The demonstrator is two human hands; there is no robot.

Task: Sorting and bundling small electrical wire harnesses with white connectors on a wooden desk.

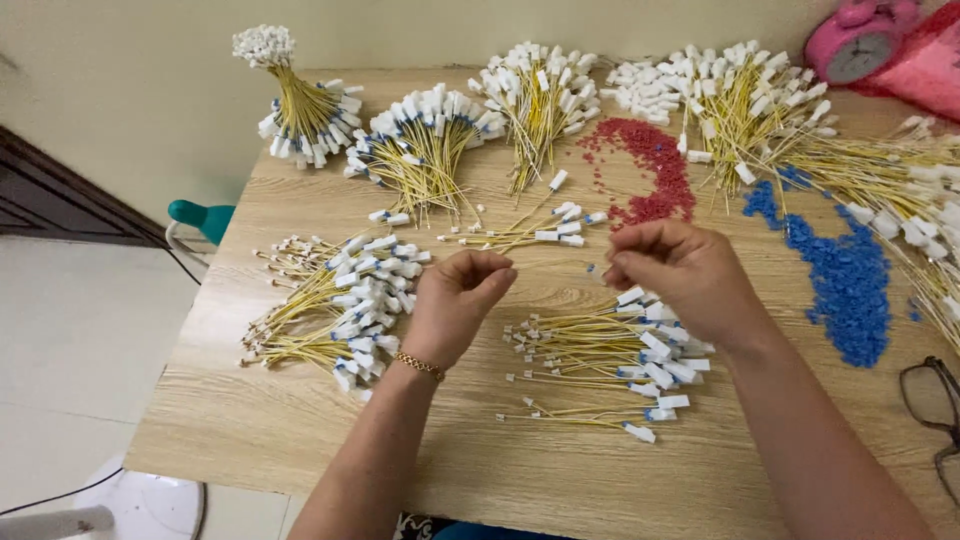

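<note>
My left hand (455,300), with a gold bracelet on the wrist, and my right hand (685,275) hover over the wooden table (300,420), fingertips pinched and facing each other. A thin yellow cable (555,263) seems to stretch between them, with a tiny blue piece (590,268) by the right fingertips. Under my right hand lies a loose batch of yellow cables with white connectors (620,360). A similar heap (340,300) lies left of my left hand. A few more cables (540,228) lie just beyond the hands.
Tied cable bundles stand along the back: (300,100), (430,140), (540,95), (740,100). Loose cables (900,170) spread at right. Red bits (650,170) and blue bits (845,280) lie in piles. Pink alarm clock (860,40) sits far right; glasses (930,400) lie at the right edge.
</note>
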